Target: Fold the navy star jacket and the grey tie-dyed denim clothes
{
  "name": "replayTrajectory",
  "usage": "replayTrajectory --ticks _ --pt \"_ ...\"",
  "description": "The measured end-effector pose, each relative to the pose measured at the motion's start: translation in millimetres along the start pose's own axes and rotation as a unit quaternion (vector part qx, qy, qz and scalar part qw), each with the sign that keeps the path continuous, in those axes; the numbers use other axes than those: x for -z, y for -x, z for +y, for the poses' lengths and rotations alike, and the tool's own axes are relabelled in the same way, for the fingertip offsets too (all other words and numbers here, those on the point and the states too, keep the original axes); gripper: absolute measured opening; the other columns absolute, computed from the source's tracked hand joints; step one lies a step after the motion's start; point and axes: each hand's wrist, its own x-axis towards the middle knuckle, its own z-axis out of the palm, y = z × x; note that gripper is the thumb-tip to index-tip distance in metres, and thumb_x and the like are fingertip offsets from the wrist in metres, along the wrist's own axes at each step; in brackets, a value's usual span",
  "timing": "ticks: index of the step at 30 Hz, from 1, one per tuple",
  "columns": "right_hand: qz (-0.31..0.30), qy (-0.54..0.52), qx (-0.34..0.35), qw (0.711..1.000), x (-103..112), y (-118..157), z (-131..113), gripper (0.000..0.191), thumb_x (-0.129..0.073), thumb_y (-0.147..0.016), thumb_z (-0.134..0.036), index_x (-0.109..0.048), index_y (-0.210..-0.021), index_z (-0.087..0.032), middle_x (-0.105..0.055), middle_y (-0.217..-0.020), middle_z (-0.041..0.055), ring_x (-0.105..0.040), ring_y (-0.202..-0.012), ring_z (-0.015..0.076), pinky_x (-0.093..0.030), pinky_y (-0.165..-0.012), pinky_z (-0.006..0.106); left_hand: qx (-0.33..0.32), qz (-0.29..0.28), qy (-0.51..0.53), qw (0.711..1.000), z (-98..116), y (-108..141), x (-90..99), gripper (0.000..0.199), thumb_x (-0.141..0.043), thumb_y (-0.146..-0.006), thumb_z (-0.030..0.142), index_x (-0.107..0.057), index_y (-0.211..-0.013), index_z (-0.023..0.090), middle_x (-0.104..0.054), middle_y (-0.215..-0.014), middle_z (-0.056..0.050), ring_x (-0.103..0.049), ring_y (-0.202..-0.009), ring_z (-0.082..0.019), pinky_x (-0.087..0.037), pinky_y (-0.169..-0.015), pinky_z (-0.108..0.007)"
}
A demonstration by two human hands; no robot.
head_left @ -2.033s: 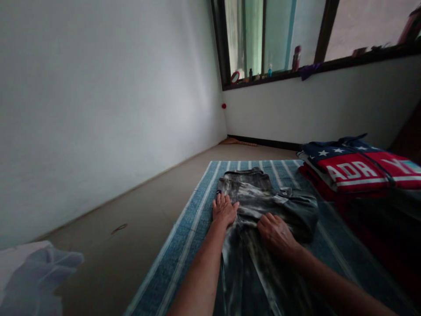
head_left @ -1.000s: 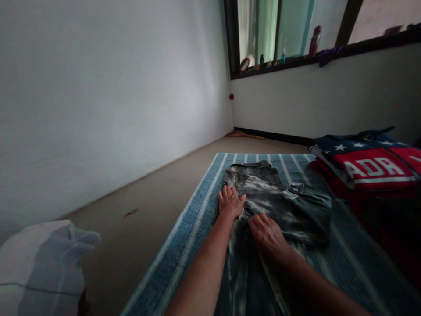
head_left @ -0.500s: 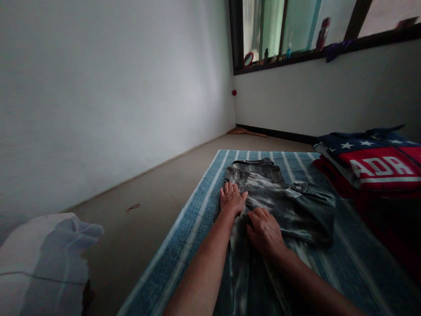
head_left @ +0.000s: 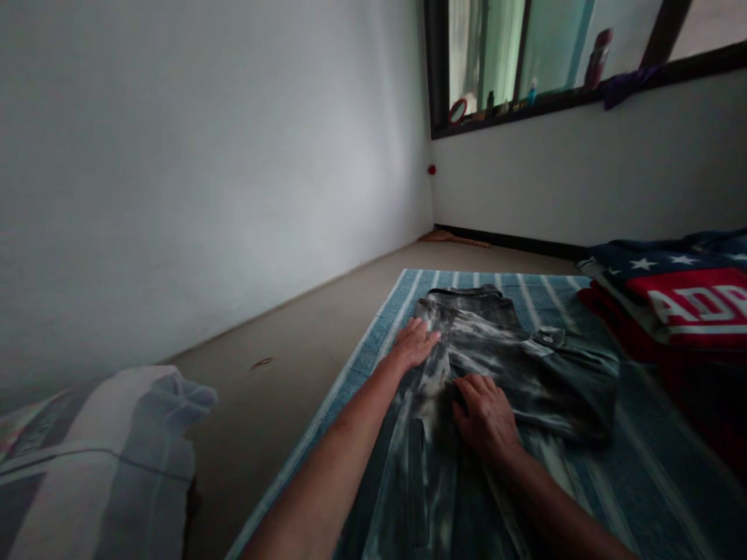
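Risk first: the mottled grey jacket [head_left: 496, 346] is mid-sheet, collar at the far end, near end running out of view, one part lying out to the right. Left hand [head_left: 415, 342]: grip wide, palm down, fingers spread on the jacket's far left side. Right hand [head_left: 485, 412]: fingers curled at the crease by the middle; can't tell if cloth is pinched.

Likely failure: a pull by the right hand with weak pressure from the left would drag the whole jacket and skew the crease. Thick layers could spring back or bunch. The part out to the right looks loose, so it could twist. Left side sits near the sheet edge; too much shift left and it could hang over.

Surface: blue striped sheet [head_left: 647, 467], bare strip on the left and more on the right. Can't tell what's underneath. Folded clothes [head_left: 694, 288] stacked at right, clear of the jacket.

Room: dim. Pale floor [head_left: 303, 342] at left with a thin loop [head_left: 262, 363], cloth bundle [head_left: 122, 451] near left, plain wall [head_left: 233, 171], window [head_left: 548, 47] far right, mirror [head_left: 458, 111] and bottles on the sill.
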Motion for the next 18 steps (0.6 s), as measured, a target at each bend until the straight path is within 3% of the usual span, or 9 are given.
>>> replayTrajectory --ticks 5,8,12,18 --pt "0.014 -0.002 0.017 1.0 -6 2 3 0.022 -0.057 -0.082 -0.014 -0.065 -0.102 -0.019 -0.064 -0.101 0.0065 -0.055 -0.094 0.0249 -0.041 -0.076 0.035 0.001 -0.017 -0.053 0.998 10 57 -22.1 0.049 -0.033 -0.097 0.04 -0.047 -0.134 0.012 -0.034 -0.152 -0.015 -0.023 -0.143 -0.028 -0.022 -0.115 -0.046" --pt "0.019 0.006 0.023 1.0 -9 3 4 0.018 -0.057 -0.082 -0.015 -0.066 -0.097 -0.019 -0.064 -0.099 0.0064 -0.055 -0.093 0.0256 -0.041 -0.075 0.036 0.008 -0.016 -0.081 0.997 13 76 -40.3 0.054 -0.026 -0.098 0.042 -0.038 -0.142 0.012 -0.027 -0.155 -0.014 -0.021 -0.144 -0.026 -0.02 -0.116 -0.046" --pt "0.025 0.006 0.03 0.999 -11 4 5 0.016 -0.056 -0.083 -0.016 -0.066 -0.095 -0.02 -0.064 -0.098 0.006 -0.056 -0.092 0.025 -0.042 -0.073 0.036 0.005 -0.004 -0.105 0.994 12 79 -45.4 0.057 -0.022 -0.099 0.043 -0.035 -0.144 0.012 -0.028 -0.155 -0.014 -0.022 -0.144 -0.026 -0.021 -0.116 -0.046" --pt "0.051 0.007 0.052 0.997 -17 5 10 0.021 -0.055 -0.082 -0.016 -0.065 -0.099 -0.02 -0.065 -0.099 0.0066 -0.058 -0.092 0.0248 -0.044 -0.074 0.036 0.023 0.029 -0.096 0.995 17 73 -31.8 0.053 -0.029 -0.097 0.04 -0.04 -0.14 0.011 -0.026 -0.156 -0.013 -0.019 -0.144 -0.024 -0.019 -0.117 -0.041"
